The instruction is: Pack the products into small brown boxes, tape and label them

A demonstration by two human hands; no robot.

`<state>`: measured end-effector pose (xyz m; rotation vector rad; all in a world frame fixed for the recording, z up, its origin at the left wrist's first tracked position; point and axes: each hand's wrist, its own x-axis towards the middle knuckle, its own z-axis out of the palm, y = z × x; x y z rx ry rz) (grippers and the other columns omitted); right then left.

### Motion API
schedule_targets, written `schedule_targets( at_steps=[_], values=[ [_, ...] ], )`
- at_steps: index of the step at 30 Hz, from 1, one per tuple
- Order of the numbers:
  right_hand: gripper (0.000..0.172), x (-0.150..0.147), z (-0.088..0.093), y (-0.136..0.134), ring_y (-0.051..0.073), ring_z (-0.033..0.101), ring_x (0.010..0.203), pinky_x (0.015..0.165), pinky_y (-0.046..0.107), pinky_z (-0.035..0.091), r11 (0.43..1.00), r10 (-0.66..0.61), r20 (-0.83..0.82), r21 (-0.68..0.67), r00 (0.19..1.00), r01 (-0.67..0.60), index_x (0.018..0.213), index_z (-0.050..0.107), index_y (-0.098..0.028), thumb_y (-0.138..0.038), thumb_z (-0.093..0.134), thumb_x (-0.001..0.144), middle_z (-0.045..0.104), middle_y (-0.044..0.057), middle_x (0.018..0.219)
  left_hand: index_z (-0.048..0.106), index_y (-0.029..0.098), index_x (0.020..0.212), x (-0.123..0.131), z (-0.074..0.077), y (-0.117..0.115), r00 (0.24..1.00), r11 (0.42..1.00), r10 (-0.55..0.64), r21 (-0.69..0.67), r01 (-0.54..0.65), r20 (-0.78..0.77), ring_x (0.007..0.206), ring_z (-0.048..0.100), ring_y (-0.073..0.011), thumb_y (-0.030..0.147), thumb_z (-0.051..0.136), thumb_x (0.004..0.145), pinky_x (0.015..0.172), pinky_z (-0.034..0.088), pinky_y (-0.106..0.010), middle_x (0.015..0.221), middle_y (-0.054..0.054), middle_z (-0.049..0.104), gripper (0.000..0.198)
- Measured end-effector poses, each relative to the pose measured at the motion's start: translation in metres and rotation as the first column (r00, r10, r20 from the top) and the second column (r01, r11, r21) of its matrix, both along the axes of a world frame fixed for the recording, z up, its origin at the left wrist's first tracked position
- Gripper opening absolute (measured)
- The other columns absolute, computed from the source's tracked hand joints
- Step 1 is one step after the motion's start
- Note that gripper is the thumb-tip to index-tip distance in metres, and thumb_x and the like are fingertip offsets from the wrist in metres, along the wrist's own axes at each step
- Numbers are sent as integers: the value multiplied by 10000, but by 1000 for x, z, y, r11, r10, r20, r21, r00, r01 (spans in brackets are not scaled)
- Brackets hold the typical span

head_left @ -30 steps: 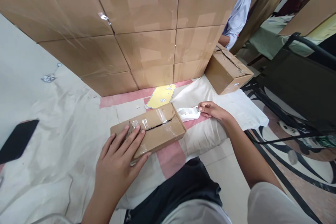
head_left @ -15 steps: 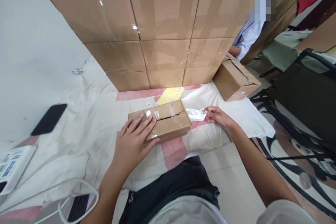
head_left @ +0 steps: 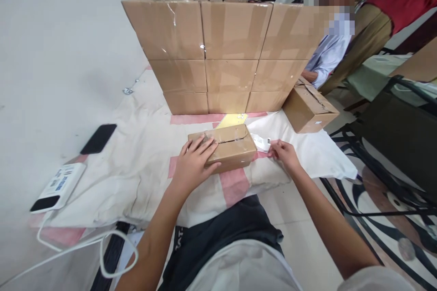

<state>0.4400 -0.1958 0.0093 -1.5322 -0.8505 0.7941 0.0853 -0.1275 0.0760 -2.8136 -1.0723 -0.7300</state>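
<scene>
1. Carton (head_left: 235, 146) lies on the cloth-covered surface (head_left: 143, 157), near the wall of stacked boxes (head_left: 228, 72), with a dark gap along its top seam.
2. Left hand (head_left: 194, 163) is spread over the carton's left part, fingers on top and thumb by the near edge – pressing rather than wrapping it.
3. Right hand (head_left: 284, 153) has thumb and fingertips drawn together just beside a white tape dispenser (head_left: 262, 143) at the carton's right end; whether a thin strip sits between them, I cannot tell.
4. Should the left palm press too lightly, a sideways pull could slide or twist the carton, since the cloth looks loose and wrinkled.
5. The dispenser looks light, so a tug could tip or drag it – and any loose tape might catch on the cloth.
</scene>
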Motion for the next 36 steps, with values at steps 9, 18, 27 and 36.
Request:
schedule_targets(
  at_steps=[9,18,27,36],
  values=[
    [336,-137,69,-50,189,685,674,588,331,518,743,140,268,608,953,-280,670,520,-226,-288,685,956,707,46,789,707,237,1109,6,34,-46,822,939,-136,-192,284,553,904,696,-197,247,681,943,838,524,-361,935,-38,762,168],
    [231,-157,69,-37,190,714,743,637,323,576,608,274,435,613,858,-505,742,541,-232,-209,664,936,734,68,852,740,261,1062,20,47,-46,831,756,-49,-523,394,555,907,681,-141,244,717,935,785,540,-268,990,-18,704,130],
    [126,-161,72,-41,145,631,585,505,265,487,777,157,447,495,881,-389,850,629,-238,-168,720,901,714,19,760,673,236,957,12,39,-54,788,917,-226,-149,371,573,688,564,-134,118,645,945,660,462,-319,765,-2,647,122],
    [158,-116,95,-2,193,578,695,669,352,456,871,-90,757,375,648,-317,811,587,-230,-234,672,943,659,19,740,663,243,822,-37,78,-33,755,979,128,-205,8,643,992,654,-217,250,728,914,876,542,-407,994,-41,681,113]
  ],
)
